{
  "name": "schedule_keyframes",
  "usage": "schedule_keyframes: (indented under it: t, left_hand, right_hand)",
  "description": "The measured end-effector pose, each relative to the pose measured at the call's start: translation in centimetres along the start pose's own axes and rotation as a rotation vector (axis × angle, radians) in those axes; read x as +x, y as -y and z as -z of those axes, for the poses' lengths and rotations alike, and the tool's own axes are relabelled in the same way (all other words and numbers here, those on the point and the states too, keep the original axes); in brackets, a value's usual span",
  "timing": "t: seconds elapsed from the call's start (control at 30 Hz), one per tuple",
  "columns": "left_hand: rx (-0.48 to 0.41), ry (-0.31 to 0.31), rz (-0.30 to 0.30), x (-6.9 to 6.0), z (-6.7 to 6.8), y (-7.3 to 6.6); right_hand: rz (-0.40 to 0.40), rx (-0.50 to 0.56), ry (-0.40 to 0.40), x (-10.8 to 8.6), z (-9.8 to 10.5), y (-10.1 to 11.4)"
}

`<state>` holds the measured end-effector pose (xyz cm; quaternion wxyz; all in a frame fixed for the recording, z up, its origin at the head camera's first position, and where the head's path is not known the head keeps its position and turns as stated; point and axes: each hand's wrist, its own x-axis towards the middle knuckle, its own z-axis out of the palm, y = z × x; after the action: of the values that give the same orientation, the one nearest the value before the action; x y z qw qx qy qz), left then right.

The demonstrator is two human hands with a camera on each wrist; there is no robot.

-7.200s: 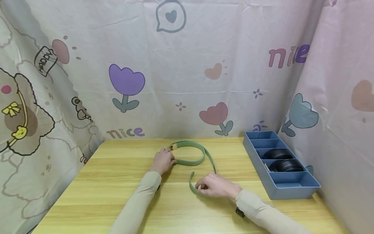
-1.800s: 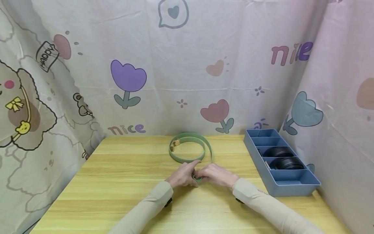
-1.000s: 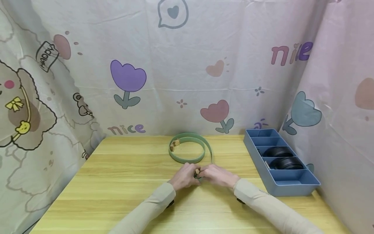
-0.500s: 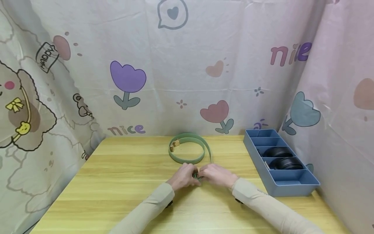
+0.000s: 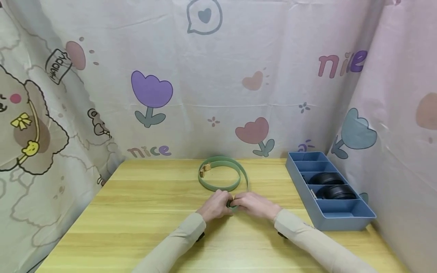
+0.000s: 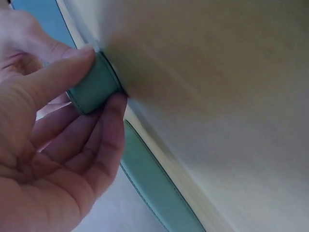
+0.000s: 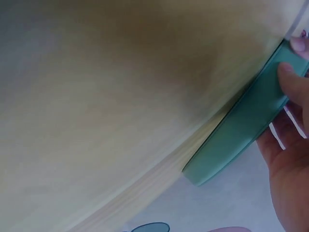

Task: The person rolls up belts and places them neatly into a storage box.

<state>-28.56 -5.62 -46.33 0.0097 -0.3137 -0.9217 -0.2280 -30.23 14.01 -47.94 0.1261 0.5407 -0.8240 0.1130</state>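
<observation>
A green belt [image 5: 222, 188] with gold-coloured metal fittings [image 5: 206, 167] stands on edge in a loose loop near the table's far side. Its other end is wound into a small tight roll [image 6: 95, 86] in front of me. My left hand [image 5: 214, 206] pinches that roll between thumb and fingers. Close against it, my right hand [image 5: 256, 204] holds the strap where it meets the roll, thumb on the near face in the right wrist view. From there the strap runs back to the loop. Fingers hide much of the roll in the head view.
A blue-grey divided box [image 5: 302, 195] stands at the table's right side. Black rounded items [image 5: 338, 192] lie in its middle compartments. The wooden table [image 5: 143, 212] ends at a printed curtain [image 5: 205, 76] behind and at the sides.
Since the oldest frame, my left hand has left the buckle and joined my right at the belt's free end, which is now rolled up. Over the last second both hands stay nearly in place.
</observation>
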Motion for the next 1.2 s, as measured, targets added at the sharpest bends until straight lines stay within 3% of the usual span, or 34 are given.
schedule_keyframes:
  t: [0.17,0.43,0.77,1.03,1.2]
  left_hand:
    - [0.003,0.045,-0.044,-0.2,0.2,0.4]
    - [-0.035,-0.017,0.042,-0.4,0.0,0.7]
    - [-0.047,0.069,-0.008,-0.1,0.3,0.6]
    - [-0.099,0.091,0.01,-0.2,0.8,0.6]
    - [-0.103,0.088,0.024,-0.3,0.7,0.7]
  right_hand:
    - [0.0,-0.023,0.012,0.1,-0.2,0.0]
    - [-0.075,-0.081,0.016,0.7,-0.1,0.8]
    - [-0.016,0.143,0.052,0.3,0.6,0.1]
    - [-0.035,0.121,0.126,1.0,1.2,0.6]
    - [-0.046,0.114,0.134,0.9,1.0,0.6]
